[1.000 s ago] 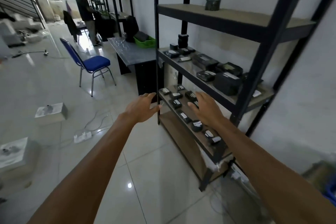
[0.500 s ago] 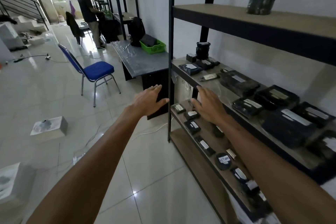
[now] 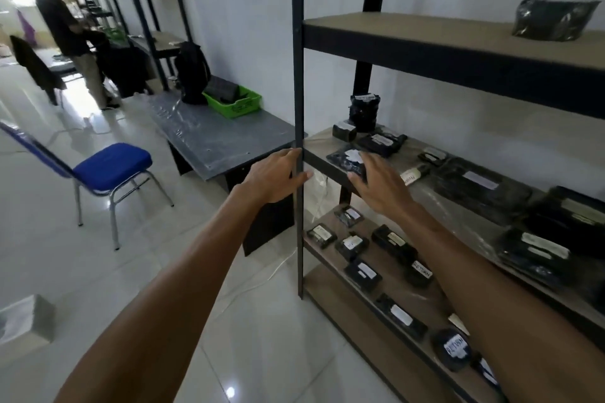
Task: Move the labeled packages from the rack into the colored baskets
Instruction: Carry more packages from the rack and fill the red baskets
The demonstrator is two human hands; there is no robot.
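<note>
A black metal rack (image 3: 297, 75) with wooden shelves stands at my right. Its middle shelf (image 3: 422, 193) and lower shelf (image 3: 327, 258) carry several black wrapped packages with white labels. My right hand (image 3: 379, 186) reaches over the middle shelf's front edge with straight fingers, its fingertips at a flat black labeled package (image 3: 348, 157). My left hand (image 3: 275, 178) is open beside the rack's front post, with its fingers partly behind the post. A green basket (image 3: 237, 103) sits on the grey table at the left of the rack.
A low grey table (image 3: 212, 137) adjoins the rack's left side, with a black backpack (image 3: 191, 72) on it. A blue chair (image 3: 108, 170) stands on the tiled floor. A person (image 3: 70, 33) works at further racks in the back left. A box (image 3: 24, 321) lies on the floor.
I have come closer to the rack and both hands have risen from the lower shelf's level to the middle shelf. The right hand now reaches the flat package.
</note>
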